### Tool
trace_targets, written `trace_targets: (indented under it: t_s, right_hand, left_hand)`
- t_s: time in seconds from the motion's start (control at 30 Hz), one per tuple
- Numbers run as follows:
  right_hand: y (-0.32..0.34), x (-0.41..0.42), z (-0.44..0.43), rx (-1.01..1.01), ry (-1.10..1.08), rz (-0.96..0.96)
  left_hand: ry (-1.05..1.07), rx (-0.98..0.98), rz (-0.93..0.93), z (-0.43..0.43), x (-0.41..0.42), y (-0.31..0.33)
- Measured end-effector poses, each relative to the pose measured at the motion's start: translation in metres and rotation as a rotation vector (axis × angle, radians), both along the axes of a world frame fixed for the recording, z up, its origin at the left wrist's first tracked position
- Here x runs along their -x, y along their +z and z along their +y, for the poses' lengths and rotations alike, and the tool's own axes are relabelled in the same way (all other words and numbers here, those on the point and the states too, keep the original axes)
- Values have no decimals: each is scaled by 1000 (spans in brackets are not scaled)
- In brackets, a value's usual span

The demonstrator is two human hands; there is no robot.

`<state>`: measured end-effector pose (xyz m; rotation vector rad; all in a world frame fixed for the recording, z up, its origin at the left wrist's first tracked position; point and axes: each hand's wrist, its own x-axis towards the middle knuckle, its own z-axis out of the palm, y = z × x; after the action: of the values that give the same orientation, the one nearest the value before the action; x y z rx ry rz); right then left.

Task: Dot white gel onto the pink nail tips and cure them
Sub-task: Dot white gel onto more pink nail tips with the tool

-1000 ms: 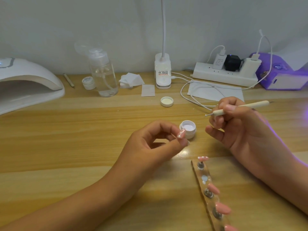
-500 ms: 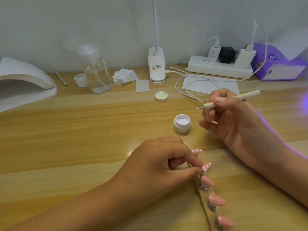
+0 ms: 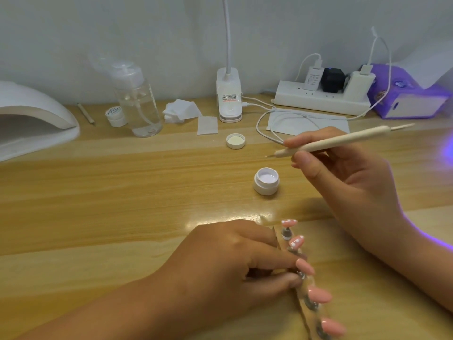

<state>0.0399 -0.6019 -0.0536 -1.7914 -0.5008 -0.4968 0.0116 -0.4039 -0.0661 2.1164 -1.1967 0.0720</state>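
Left hand (image 3: 232, 261) pinches nail tip (image 3: 305, 266), right hand (image 3: 343, 182) dotting tool (image 3: 343, 141); lamp label (image 3: 229, 98) illegible.

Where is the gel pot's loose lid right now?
In the head view the lid lies on the table near the centre, beyond the open gel pot and just in front of the lamp base.

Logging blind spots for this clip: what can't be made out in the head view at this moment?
Nail stand, head view: near end cut off by the bottom edge; tip count unknown.
Third nail tip, head view: its post hidden by the left hand pinching it.
Dotting tool in the right hand, head view: point too small to show gel.
Cure lamp, head view: cut off by the left edge.
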Motion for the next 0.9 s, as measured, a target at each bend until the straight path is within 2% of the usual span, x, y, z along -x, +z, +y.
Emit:
trace_targets:
  t_s: [0.1, 0.2, 0.3, 0.37, 0.5, 0.57, 0.67, 0.9]
  right_hand:
    - [-1, -5, -2, 106, -40, -18]
    - [-5, -7, -3, 201, -88, 19]
    - [-7, -9, -3, 254, -110, 18]
    - [-8, -10, -3, 276, -115, 24]
    - [-9, -12, -3, 317, -113, 26]
    - [-9, -12, -3, 344, -111, 19]
    - [-9, -13, -3, 370, -98, 45]
    - [-8, -12, -2, 374, -98, 92]
  left_hand:
    - [-8, -15, -36, -2, 0, 0]
    - [3, -12, -162, -2, 1, 1]
    - [40, 78, -202, -2, 3, 4]
    - [95, 179, -80, -1, 2, 7]
    - [201, 506, 561, 4, -11, 10]
    - [265, 635, 795, 5, -20, 8]
    - [302, 717, 885, 6, -26, 8]
    - [285, 776, 917, 5, -25, 9]
